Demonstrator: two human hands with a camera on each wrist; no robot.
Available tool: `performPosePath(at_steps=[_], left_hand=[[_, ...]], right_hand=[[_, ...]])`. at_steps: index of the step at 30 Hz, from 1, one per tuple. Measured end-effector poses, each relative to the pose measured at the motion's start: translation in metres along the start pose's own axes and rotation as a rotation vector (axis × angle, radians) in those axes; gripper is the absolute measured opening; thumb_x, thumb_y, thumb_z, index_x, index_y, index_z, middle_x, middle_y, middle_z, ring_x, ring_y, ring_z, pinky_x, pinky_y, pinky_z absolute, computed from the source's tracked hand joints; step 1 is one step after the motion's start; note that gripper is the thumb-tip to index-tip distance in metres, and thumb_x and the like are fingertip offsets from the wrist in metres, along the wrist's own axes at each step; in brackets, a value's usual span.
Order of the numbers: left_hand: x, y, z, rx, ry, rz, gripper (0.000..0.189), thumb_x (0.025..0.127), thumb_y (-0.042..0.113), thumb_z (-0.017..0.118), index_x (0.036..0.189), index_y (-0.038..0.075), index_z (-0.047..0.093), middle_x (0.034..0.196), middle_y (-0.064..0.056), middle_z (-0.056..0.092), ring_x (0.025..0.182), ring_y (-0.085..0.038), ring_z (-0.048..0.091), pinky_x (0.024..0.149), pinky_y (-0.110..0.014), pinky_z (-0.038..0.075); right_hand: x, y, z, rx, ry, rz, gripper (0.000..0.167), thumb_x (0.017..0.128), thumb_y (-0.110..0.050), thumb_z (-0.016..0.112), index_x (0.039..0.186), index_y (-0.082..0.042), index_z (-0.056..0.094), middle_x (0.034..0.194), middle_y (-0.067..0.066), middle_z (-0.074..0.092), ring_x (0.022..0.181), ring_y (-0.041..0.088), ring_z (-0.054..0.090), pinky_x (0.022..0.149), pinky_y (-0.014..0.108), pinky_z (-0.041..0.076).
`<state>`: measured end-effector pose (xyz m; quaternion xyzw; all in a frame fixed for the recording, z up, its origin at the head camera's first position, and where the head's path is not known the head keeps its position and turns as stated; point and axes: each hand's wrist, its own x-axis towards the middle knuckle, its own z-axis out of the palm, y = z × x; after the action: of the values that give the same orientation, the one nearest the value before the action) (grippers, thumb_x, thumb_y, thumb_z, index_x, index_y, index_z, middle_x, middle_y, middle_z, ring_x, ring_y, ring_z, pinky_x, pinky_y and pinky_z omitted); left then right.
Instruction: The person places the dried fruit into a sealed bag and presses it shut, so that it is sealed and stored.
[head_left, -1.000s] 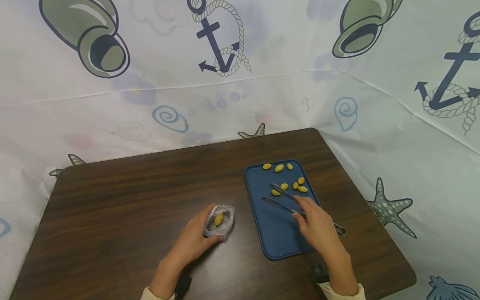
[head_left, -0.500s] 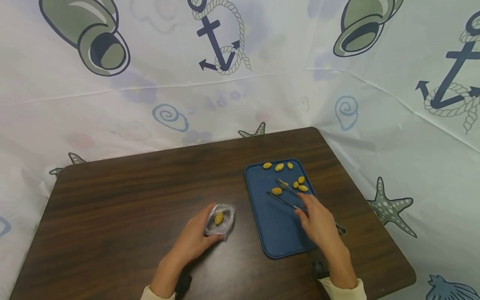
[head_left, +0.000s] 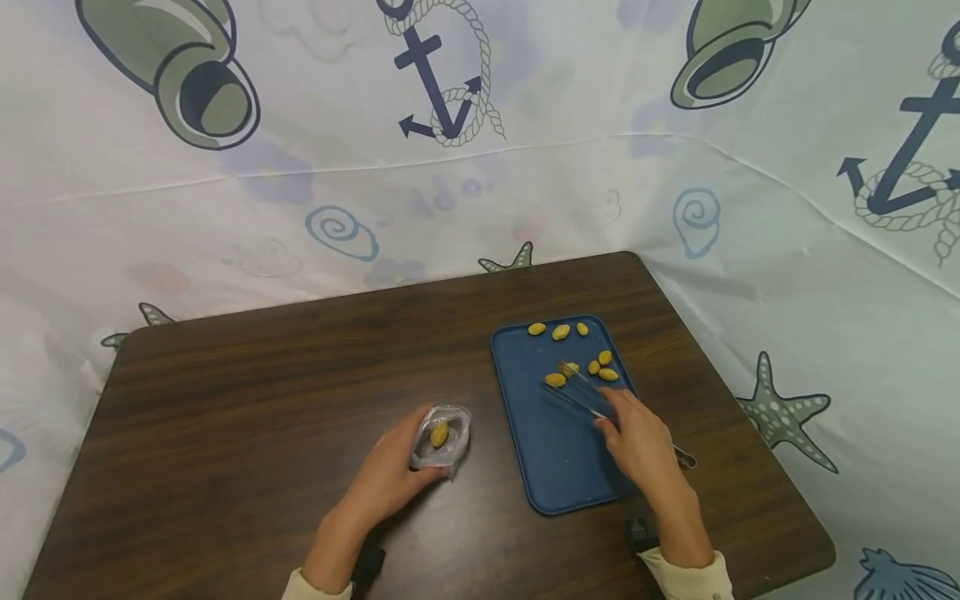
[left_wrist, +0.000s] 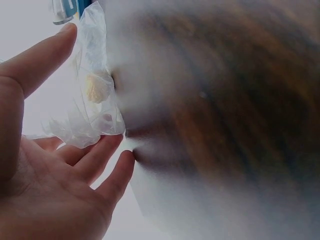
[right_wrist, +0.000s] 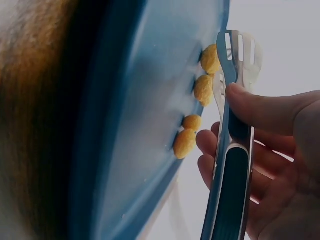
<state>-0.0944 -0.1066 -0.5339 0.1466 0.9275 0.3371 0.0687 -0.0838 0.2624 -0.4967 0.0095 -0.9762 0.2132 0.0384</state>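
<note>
The left hand (head_left: 388, 471) curls its thumb and fingers round a clear plastic bag (head_left: 458, 450), which contains one yellow oval piece (head_left: 439, 434), on the dark wooden surface (head_left: 225, 417). Further right lies a blue tray (head_left: 551, 467) bearing eight similar pieces (head_left: 561, 332), mostly toward its far end. Metal tongs (right_wrist: 234, 180), their arms spread, reach close to two of these; the right hand (head_left: 642, 442) grips the tongs.
</note>
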Motion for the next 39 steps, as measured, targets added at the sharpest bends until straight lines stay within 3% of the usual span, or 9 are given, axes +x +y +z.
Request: performPosePath(at_steps=[3,10,26,39], left_hand=[[0.000,0.000,0.000,0.001,0.000,-0.005,0.095,0.081,0.032,0.089,0.159,0.013,0.038,0.153,-0.016,0.054,0.139,-0.039,0.053,0.112,-0.059,0.044],[-0.001,0.000,-0.002,-0.007,-0.006,-0.008,0.094,0.081,0.033,0.089,0.159,0.013,0.039,0.152,-0.016,0.055,0.139,-0.038,0.053,0.113,-0.058,0.043],[-0.001,0.000,0.001,-0.016,0.009,0.015,0.095,0.080,0.031,0.090,0.158,0.010,0.039,0.150,-0.016,0.057,0.136,-0.037,0.056,0.110,-0.055,0.047],[-0.002,0.000,0.000,-0.005,0.012,0.011,0.095,0.080,0.033,0.090,0.158,0.011,0.040,0.150,-0.016,0.057,0.136,-0.039,0.056,0.110,-0.058,0.046]], right_hand=[[0.001,0.000,0.002,-0.018,0.017,-0.003,0.044,0.092,-0.012,0.077,0.134,-0.005,0.066,0.108,0.011,0.072,0.078,0.025,0.067,0.063,0.045,0.053],[-0.002,0.000,0.003,-0.042,0.066,0.019,0.036,0.093,-0.009,0.074,0.129,-0.009,0.070,0.122,0.015,0.074,0.099,0.040,0.073,0.076,0.058,0.057],[-0.012,-0.010,-0.008,-0.031,0.181,-0.048,0.034,0.093,-0.008,0.074,0.126,-0.012,0.073,0.118,0.012,0.077,0.088,0.038,0.075,0.066,0.056,0.057],[-0.014,-0.029,-0.013,0.069,0.213,-0.111,0.036,0.089,-0.006,0.078,0.123,-0.011,0.074,0.115,0.012,0.078,0.094,0.035,0.077,0.072,0.053,0.060]])
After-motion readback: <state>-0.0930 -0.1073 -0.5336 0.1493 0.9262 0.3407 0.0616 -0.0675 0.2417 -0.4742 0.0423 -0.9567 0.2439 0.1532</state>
